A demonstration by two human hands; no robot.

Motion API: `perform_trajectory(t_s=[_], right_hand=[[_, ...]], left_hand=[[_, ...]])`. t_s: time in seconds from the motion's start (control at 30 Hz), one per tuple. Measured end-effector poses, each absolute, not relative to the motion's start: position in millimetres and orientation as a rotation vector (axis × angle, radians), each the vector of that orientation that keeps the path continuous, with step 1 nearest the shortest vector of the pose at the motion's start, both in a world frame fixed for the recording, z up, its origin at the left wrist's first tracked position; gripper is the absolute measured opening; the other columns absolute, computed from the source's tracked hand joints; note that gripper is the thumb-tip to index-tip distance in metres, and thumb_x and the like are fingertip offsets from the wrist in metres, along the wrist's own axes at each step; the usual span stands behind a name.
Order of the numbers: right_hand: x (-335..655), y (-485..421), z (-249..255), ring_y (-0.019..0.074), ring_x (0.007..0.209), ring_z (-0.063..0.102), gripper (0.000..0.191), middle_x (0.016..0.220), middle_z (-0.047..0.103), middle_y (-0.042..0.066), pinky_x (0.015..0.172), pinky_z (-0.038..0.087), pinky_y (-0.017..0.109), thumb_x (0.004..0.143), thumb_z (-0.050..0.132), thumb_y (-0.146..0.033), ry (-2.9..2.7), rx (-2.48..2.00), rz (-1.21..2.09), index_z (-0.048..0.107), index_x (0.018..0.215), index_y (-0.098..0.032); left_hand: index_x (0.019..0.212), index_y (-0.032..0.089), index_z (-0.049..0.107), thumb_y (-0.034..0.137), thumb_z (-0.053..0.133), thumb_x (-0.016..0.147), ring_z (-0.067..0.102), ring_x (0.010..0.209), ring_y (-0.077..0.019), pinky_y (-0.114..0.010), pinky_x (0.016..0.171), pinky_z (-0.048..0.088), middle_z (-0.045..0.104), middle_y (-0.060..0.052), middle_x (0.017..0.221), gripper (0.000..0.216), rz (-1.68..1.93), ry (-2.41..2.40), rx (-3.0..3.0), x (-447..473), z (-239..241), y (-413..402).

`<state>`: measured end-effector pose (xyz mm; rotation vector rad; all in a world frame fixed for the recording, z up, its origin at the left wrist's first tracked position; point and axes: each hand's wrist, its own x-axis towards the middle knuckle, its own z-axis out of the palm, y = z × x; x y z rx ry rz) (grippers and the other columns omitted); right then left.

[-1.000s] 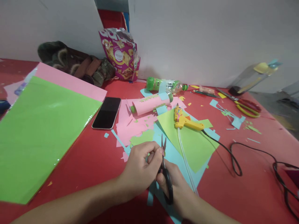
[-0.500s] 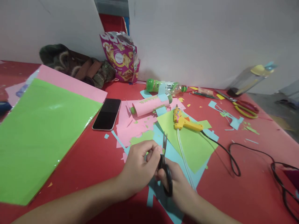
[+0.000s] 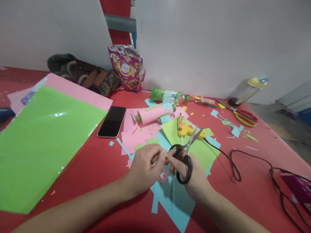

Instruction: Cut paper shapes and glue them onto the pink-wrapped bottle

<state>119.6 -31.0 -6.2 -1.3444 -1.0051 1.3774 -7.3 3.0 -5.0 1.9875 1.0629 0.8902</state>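
My right hand (image 3: 194,176) grips black-handled scissors (image 3: 186,154), their blades pointing up and right over the green paper (image 3: 194,150). My left hand (image 3: 143,166) is closed in a pinch on a tiny paper scrap, fingertips meeting the right hand's fingers. A small pink cut-out (image 3: 163,177) lies just below the two hands on a blue sheet (image 3: 173,200). A yellow glue gun (image 3: 185,128) lies just beyond the scissor tips.
Large green (image 3: 41,139) and pink sheets cover the left of the red table. A phone (image 3: 112,121), a pink paper-wrapped bottle (image 3: 155,112), a green bottle (image 3: 167,95), a snack bag (image 3: 127,66), red-yellow scissors (image 3: 243,115) and a black cable (image 3: 255,161) lie around.
The scissors have swung from upright between the hands to tilting right, away from the left hand. A pink cut-out now lies below the hands. The camera has tipped upward slightly.
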Motion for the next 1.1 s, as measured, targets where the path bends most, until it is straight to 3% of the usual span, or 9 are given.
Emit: perform_trajectory(t_s=[0.17,0.53,0.67,1.1], right_hand=[[121,-23,10,0.0059,0.041,0.036,0.019,0.047,0.039,-0.007,0.040,0.029,0.019,0.067,0.060,-0.029,-1.174,-1.369,1.336,0.048,0.060,-0.016],[124,19,27,0.0070,0.046,0.036,0.017,0.049,0.042,-0.005,0.043,0.028,0.020,0.063,0.062,-0.026,-1.365,-1.266,1.259,0.051,0.057,-0.014],[124,29,30,0.0066,0.046,0.037,0.016,0.049,0.043,-0.005,0.044,0.028,0.020,0.063,0.061,-0.023,-1.440,-1.233,1.254,0.050,0.056,-0.014],[135,38,39,0.0076,0.047,0.037,0.014,0.048,0.042,-0.005,0.045,0.029,0.021,0.062,0.060,-0.023,-1.478,-1.223,1.184,0.051,0.056,-0.015]], left_hand=[[0.054,0.015,0.043,0.015,0.037,0.079,0.037,0.048,-0.0079,-0.021,0.050,0.030,0.041,0.004,0.048,0.025,1.015,1.019,2.181,-9,-4,4],[0.060,0.014,0.045,0.017,0.037,0.080,0.042,0.052,-0.0078,-0.018,0.052,0.034,0.045,0.003,0.055,0.022,1.066,1.083,2.026,-24,16,30],[0.069,0.014,0.049,0.018,0.035,0.082,0.042,0.055,-0.0078,-0.018,0.052,0.033,0.048,0.003,0.060,0.019,0.905,0.968,2.123,-30,28,43],[0.066,0.013,0.052,0.020,0.037,0.082,0.045,0.057,-0.0072,-0.017,0.053,0.034,0.051,0.002,0.060,0.023,0.712,0.740,2.271,-21,42,66]])
